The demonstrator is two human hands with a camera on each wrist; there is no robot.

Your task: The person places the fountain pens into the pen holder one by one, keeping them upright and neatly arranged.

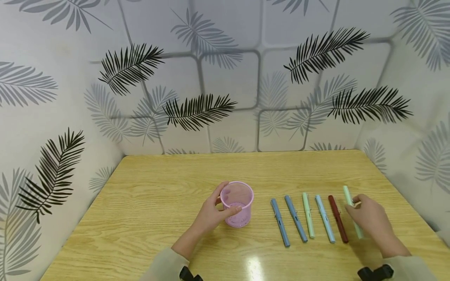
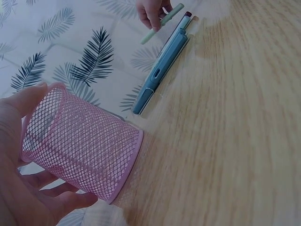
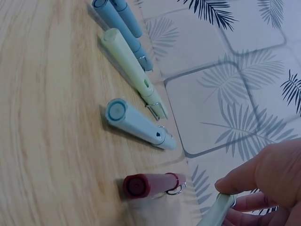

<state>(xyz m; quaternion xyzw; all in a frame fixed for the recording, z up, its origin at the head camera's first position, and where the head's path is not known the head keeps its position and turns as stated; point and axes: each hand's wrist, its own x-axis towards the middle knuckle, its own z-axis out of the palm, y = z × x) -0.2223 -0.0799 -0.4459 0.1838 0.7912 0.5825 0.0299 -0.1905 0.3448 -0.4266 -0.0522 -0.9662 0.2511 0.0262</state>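
A pink mesh pen cup (image 1: 242, 219) stands upright on the table, its mouth facing up. My left hand (image 1: 209, 214) grips it from the left side, thumb across the near wall and fingers behind. At the right, my right hand (image 1: 372, 216) pinches a light green pen (image 1: 347, 194) between thumb and fingers. In the left wrist view that pen (image 2: 176, 12) shows raised off the wood. Closest to this hand lies a dark red pen (image 1: 338, 219), with a light blue pen (image 1: 325, 219) to its left.
Further left in the row lie another light green pen (image 1: 308, 215) and two darker blue pens, one inner (image 1: 296, 219) and one nearest the cup (image 1: 280, 222). The wooden table (image 1: 158, 187) meets a leaf-patterned wall (image 1: 232, 86) at the back.
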